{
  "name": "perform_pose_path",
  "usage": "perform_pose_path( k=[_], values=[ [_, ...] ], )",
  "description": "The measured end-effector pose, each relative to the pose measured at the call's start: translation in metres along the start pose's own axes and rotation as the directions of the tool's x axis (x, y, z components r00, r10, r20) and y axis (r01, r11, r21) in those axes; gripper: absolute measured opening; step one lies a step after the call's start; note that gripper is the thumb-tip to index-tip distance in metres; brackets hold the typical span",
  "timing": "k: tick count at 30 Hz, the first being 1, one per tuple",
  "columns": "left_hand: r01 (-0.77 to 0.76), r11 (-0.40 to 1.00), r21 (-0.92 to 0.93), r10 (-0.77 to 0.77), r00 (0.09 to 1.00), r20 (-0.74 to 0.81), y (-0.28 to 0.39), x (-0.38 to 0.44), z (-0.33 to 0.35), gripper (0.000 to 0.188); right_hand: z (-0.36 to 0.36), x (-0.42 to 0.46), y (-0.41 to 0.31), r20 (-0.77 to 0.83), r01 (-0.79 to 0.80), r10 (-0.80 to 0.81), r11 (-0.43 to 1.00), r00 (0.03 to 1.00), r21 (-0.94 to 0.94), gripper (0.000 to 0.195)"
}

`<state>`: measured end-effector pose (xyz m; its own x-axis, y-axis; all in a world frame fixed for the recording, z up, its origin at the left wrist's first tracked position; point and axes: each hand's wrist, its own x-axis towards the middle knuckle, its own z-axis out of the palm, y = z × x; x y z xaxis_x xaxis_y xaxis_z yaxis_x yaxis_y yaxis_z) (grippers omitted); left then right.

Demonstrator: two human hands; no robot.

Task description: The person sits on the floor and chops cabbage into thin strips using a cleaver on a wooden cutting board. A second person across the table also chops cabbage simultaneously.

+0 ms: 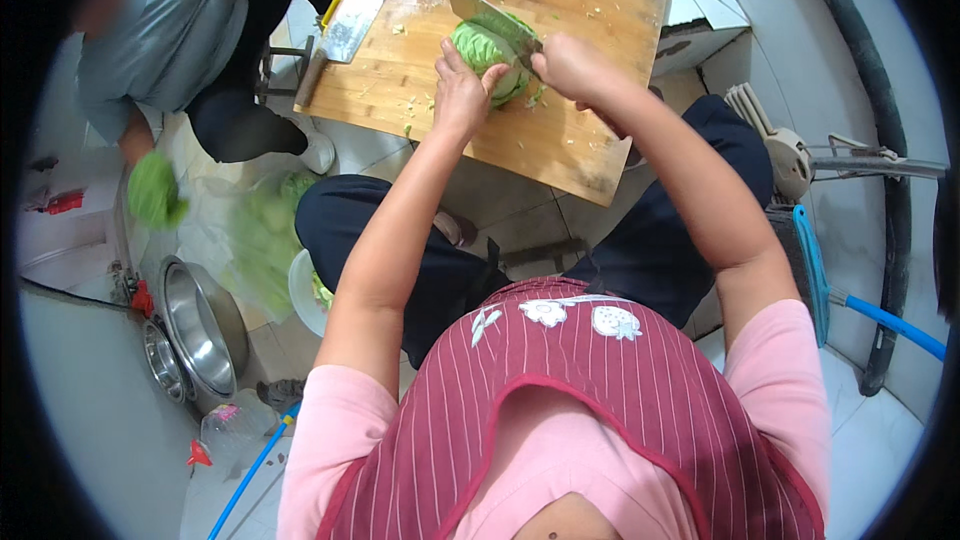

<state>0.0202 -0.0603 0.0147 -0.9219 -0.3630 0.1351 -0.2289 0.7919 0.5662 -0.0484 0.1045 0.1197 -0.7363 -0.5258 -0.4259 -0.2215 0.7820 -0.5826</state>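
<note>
A green cabbage (484,51) rests on the wooden cutting board (570,157). My left hand (463,90) presses against its near left side, thumb and fingers spread around it. In my right hand (566,71) is the handle of a cleaver (491,13), whose broad blade stands on edge at the cabbage's right part. How deep the blade sits in the leaves I cannot tell. A second cleaver (356,22) with a wooden handle lies flat at the board's left edge. Small cabbage scraps are scattered over the board.
At the left, a person in grey (180,22) holds a cabbage (155,191) low beside a plastic bag of greens (270,232). A white bowl (304,292) stands by my left knee. Steel basins (199,322) lean at the wall. A blue-handled tool (814,277) is at the right.
</note>
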Motion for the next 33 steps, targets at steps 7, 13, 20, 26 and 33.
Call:
perform_pose_path(
  k=[7,13,20,26,33],
  values=[
    [-0.003,1.0,-0.005,0.004,0.995,0.096,0.01,0.031,-0.013,0.1,0.073,0.02,0.063,-0.506,0.293,-0.153,0.933,0.849,0.209,0.033],
    [0.182,0.907,-0.379,-0.074,0.957,0.281,0.015,0.019,-0.002,0.101,0.0,-0.016,0.019,-0.137,0.14,-0.121,0.981,0.983,0.137,0.03],
    [0.464,0.679,-0.569,-0.204,0.864,0.461,0.029,0.01,0.01,0.098,0.051,-0.019,0.057,-0.444,0.246,-0.265,0.964,0.856,-0.101,0.026],
    [0.067,0.958,-0.278,-0.021,0.986,0.166,0.027,0.007,0.022,0.097,0.022,-0.02,0.035,-0.288,0.13,-0.088,0.983,0.954,0.131,0.023],
    [0.143,0.948,-0.283,-0.09,0.977,0.192,0.032,-0.002,0.018,0.103,-0.001,-0.054,0.028,-0.075,0.009,-0.002,0.996,0.997,0.091,0.023]
  ],
)
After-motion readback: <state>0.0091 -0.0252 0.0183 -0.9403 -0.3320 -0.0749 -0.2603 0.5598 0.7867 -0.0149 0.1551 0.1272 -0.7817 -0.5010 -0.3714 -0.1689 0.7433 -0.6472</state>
